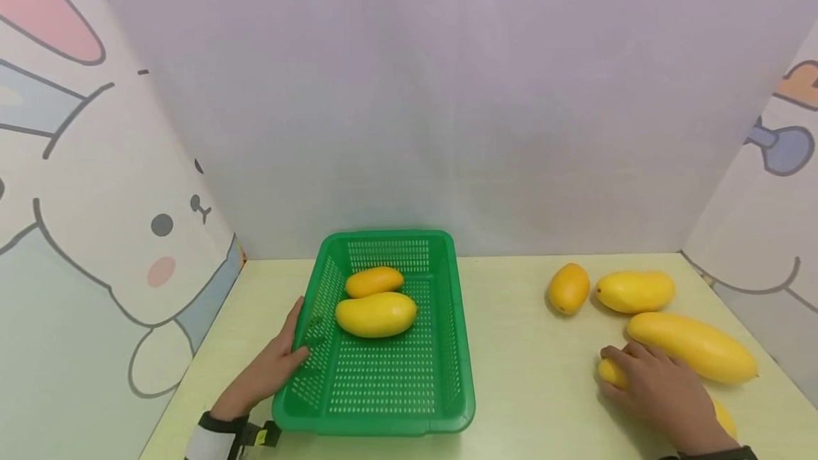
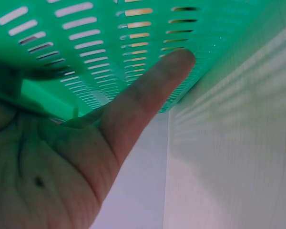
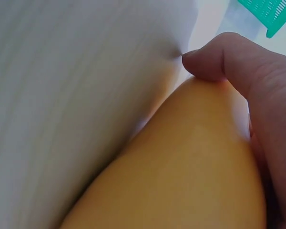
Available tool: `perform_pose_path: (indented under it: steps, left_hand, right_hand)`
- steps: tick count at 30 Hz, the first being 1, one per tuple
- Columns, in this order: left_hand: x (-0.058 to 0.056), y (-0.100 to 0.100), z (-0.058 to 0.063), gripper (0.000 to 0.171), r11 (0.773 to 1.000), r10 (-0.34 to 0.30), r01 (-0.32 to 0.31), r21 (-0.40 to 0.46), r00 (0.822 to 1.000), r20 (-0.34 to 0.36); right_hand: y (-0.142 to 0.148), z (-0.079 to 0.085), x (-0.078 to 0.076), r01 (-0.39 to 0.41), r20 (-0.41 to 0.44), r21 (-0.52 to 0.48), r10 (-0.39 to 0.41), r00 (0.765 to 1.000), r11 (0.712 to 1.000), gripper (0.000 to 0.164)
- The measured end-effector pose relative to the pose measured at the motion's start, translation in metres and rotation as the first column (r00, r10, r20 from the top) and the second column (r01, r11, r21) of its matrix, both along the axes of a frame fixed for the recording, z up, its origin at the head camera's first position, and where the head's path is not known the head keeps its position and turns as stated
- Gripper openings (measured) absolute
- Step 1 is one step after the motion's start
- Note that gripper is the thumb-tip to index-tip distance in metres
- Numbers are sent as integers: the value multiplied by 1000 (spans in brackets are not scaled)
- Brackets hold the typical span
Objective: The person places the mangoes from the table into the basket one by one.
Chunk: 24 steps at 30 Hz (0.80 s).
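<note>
Head view: a green basket (image 1: pixel 383 426), lower centre, is standing on a pale table (image 1: pixel 524 360) and is being held at its left rim by the left hand (image 1: pixel 271 368). In the basket's upper half a small orange fruit (image 1: pixel 375 282) is being kept above a plump yellow fruit (image 1: pixel 375 315). At lower right a clasped yellow fruit (image 1: pixel 611 373) is being gripped on the table by the right hand (image 1: pixel 664 389) — fingers curled round it, one end being left bare. Above are lying a rounded orange fruit (image 1: pixel 569 289), a smooth yellow fruit (image 1: pixel 635 292) and, just beside the hand, a long yellow fruit (image 1: pixel 696 348). At left a rabbit drawing (image 1: pixel 102 211) is being displayed.

Left wrist view: at centre one digit is being stretched straight along the basket's slotted outer wall; the others are being mostly hidden — spread or together cannot be told.

Right wrist view: the clasped yellow fruit is filling bottom centre; its upper end is being pressed by one bent digit, upper right. The basket's corner is being shown at top right.
</note>
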<state>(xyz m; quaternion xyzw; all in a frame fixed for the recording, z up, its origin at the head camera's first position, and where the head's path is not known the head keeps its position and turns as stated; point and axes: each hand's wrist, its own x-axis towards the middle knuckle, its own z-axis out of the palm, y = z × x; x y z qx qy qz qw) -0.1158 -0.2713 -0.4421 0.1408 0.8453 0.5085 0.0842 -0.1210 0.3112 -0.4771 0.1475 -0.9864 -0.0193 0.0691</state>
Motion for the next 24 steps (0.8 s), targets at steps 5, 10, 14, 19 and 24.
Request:
perform_pose_path:
  steps: [5, 10, 14, 19, 24]
  left_hand:
    - [0, -1, -1, 78, 1000, -8, 8, 2, 1000, 2]
    - [-1, -1, 0, 79, 1000, -12, 12, 2, 1000, 6]
    - [-2, -1, 2, 79, 1000, -13, 13, 9, 1000, 0]
    - [-1, -2, 0, 79, 1000, -18, 18, 14, 1000, -6]
    - [0, -1, 0, 79, 1000, -11, 11, 2, 1000, -11]
  right_hand:
    - [1, 0, 0, -1, 22, -10, 2, 1000, 1000, 42]
    - [1, 2, -1, -8, 29, -30, 8, 1000, 1000, 42]
    - [-2, 7, -3, -23, 4, -41, 23, 1000, 999, 42]
    - [-8, 18, -8, -53, -35, -43, 52, 998, 998, 40]
    - [-18, 31, -12, -91, -82, -52, 86, 993, 995, 37]
